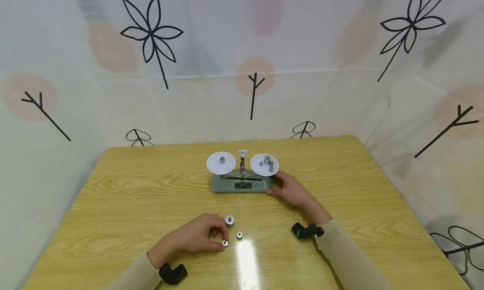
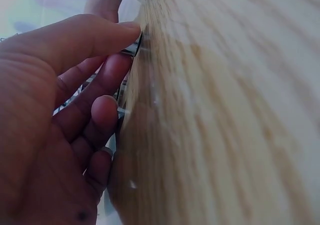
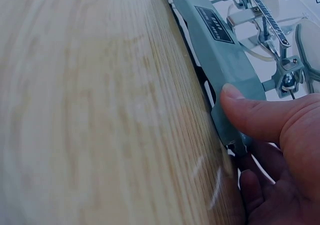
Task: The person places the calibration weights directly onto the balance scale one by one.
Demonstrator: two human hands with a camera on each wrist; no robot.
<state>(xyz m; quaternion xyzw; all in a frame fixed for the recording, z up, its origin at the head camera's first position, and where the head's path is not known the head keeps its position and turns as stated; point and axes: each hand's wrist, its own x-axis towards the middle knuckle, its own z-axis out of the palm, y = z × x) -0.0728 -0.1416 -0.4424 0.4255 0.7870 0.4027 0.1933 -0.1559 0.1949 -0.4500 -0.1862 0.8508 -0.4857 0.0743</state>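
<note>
My left hand (image 1: 202, 233) pinches a small metal weight (image 1: 225, 243) between thumb and index finger, down at the tabletop. In the left wrist view a sliver of that weight (image 2: 133, 47) shows under the thumb tip. Beside this hand stand a larger weight (image 1: 230, 221) and a small one (image 1: 239, 235). My right hand (image 1: 291, 190) grips the right end of the green base of a balance scale (image 1: 223, 185), thumb on the front face. One weight (image 1: 222, 159) sits on the scale's left pan (image 1: 213, 166); several weights (image 1: 267, 159) sit on its right pan (image 1: 257, 167).
The wooden table (image 1: 143, 189) runs back to a pale patterned cloth (image 1: 196, 109), which also hangs at both sides. Each wrist wears a black camera mount, one at the left (image 1: 172, 274) and one at the right (image 1: 302, 231). Light glares off the table's front.
</note>
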